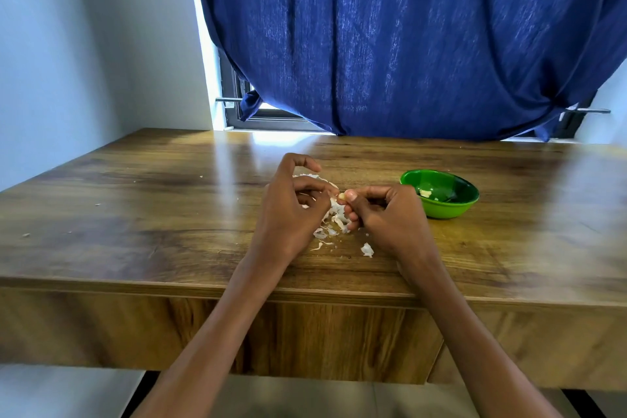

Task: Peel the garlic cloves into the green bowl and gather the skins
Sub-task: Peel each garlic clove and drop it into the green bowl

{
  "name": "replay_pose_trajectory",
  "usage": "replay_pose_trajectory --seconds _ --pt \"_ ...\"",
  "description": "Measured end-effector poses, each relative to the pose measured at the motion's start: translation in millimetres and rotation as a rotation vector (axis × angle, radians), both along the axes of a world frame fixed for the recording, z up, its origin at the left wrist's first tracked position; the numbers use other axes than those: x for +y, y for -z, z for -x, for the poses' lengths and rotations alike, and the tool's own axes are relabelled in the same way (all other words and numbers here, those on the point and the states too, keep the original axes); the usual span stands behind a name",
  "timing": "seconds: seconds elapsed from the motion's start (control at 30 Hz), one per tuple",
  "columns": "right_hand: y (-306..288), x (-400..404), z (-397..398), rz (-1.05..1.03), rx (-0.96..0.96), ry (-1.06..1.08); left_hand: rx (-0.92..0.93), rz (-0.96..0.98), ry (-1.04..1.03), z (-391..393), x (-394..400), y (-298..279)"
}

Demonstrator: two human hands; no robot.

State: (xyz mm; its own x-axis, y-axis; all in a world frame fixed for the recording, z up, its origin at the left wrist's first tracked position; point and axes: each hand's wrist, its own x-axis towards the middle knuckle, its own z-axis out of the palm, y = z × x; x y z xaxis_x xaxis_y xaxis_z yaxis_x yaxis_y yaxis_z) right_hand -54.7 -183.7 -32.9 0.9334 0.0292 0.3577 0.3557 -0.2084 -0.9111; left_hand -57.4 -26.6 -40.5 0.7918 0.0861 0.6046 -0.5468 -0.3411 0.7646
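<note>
A dark blue curtain (407, 37) hangs behind the far edge of the glossy brown wooden surface (135, 214), where a small round green plastic bowl (441, 205) sits right of centre with a pale peeled piece inside. Near the middle, the left hand (288, 210) and right hand (390, 214) meet, fingers curled, pinching a small pale garlic clove (342, 195) between them. Just below it a scatter of thin white papery skins (334, 220) lies on the surface.

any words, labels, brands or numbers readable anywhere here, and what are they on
None: no readable text shows in this view.
The green bowl bears no label, brand or number on the parts that show.
The wooden table, the blue curtain and the wall are plain.
The garlic clove pinched between the left hand and the right hand, and the skins, carry no print.
</note>
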Motion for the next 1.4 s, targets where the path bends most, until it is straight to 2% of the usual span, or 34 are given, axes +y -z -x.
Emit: replay_pose_trajectory --seconds 0.13,0.3,0.6,0.87,1.07,1.4 --pt "1.5 -0.4 -1.0 0.021 -0.032 0.040 -0.020 -0.057 -0.042 1.4 -2.6 -1.2" --pt "1.3 -0.1 -0.8 0.022 -0.074 0.068 -0.048 -0.017 -0.094 4.9 -1.7 -4.4" --pt "1.4 -0.2 -2.7 -0.045 -0.066 0.043 0.007 0.007 -0.102 0.1 -3.1 -1.7" --pt "2.5 -1.2 -3.1 -0.102 -0.037 0.025 -0.018 -0.105 -0.103 -0.4 -0.8 -0.6" --pt "0.2 -4.6 -3.2 -0.242 0.033 -0.050 -0.020 0.026 -0.069 -0.3 -4.5 -1.6" --pt "-0.9 -3.7 -0.6 -0.141 0.003 -0.088 0.041 0.180 0.001 6.0 -3.3 -6.8"
